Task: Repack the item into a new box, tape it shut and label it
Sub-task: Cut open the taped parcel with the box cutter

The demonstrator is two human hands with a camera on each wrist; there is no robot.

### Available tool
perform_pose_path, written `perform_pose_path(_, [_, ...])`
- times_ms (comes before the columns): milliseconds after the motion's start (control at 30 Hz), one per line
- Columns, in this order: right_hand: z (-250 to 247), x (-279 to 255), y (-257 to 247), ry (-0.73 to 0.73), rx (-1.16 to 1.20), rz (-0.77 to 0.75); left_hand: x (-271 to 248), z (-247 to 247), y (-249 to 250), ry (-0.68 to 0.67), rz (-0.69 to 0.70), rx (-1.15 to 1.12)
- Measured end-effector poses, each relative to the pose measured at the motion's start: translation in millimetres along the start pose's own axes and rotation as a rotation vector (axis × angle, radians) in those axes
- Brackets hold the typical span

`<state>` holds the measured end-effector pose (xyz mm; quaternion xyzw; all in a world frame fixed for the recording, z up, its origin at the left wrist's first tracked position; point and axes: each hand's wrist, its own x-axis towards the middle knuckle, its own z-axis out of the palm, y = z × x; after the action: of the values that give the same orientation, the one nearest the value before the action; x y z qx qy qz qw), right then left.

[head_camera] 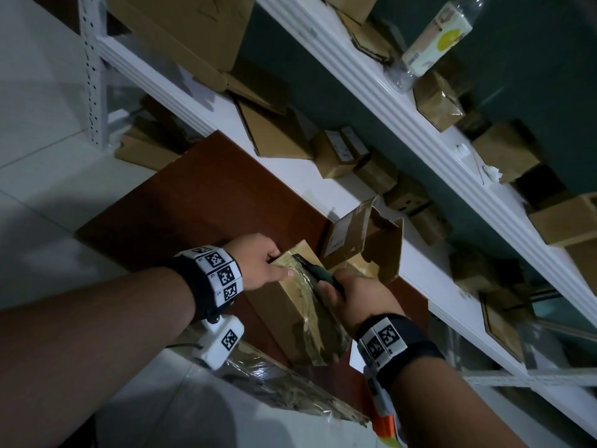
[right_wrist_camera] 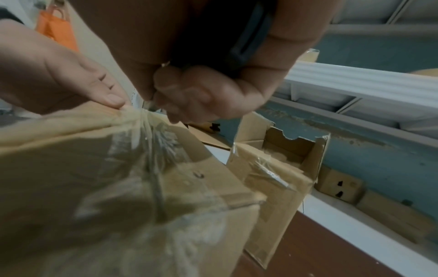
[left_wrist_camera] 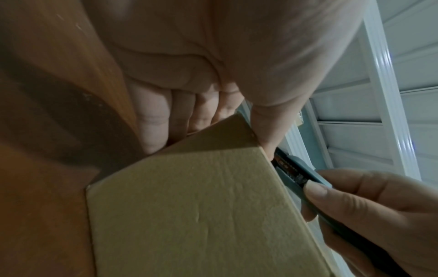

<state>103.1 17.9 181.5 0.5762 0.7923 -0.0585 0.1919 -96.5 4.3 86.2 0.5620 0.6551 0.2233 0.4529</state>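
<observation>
A long cardboard box (head_camera: 298, 305) wrapped in clear tape lies on the brown table (head_camera: 193, 205). My left hand (head_camera: 277, 265) grips its far end, thumb on top and fingers behind the end face (left_wrist_camera: 180, 112). My right hand (head_camera: 332, 282) holds a teal utility knife (head_camera: 323, 276) against the box top near that thumb. The knife body (left_wrist_camera: 296, 172) shows beside the box edge in the left wrist view. From the right wrist view, the knife handle (right_wrist_camera: 246, 46) sits in my curled fingers above the wrinkled tape (right_wrist_camera: 151, 142). An opened empty box (head_camera: 365, 244) stands just beyond.
White metal shelving (head_camera: 403, 130) runs along the back with several cardboard boxes and a plastic bottle (head_camera: 436, 37). Flattened cartons lean at the upper left. Crumpled clear plastic (head_camera: 290, 392) lies at the table's near edge, and an orange item (head_camera: 384, 425) sits under my right wrist.
</observation>
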Motion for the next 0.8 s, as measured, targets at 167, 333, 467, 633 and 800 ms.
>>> perform_pose_path(167, [-2,0,-5,0.066,0.005,0.018,-1,-1,3,0.003,0.003,0.0])
perform_pose_path(333, [-5,2,-13,0.058,-0.023,0.019,-2,-1,3,0.005,-0.003,-0.009])
perform_pose_path(467, [-6,1,-11,0.046,-0.028,0.017,-3,-1,4,0.01,-0.003,-0.012])
perform_pose_path(633, [-6,-2,-6,0.01,-0.06,0.01,-3,-1,4,-0.005,-0.004,-0.006])
perform_pose_path(800, [-8,-7,0,0.01,-0.108,-0.008,-3,1,4,0.008,-0.007,-0.003])
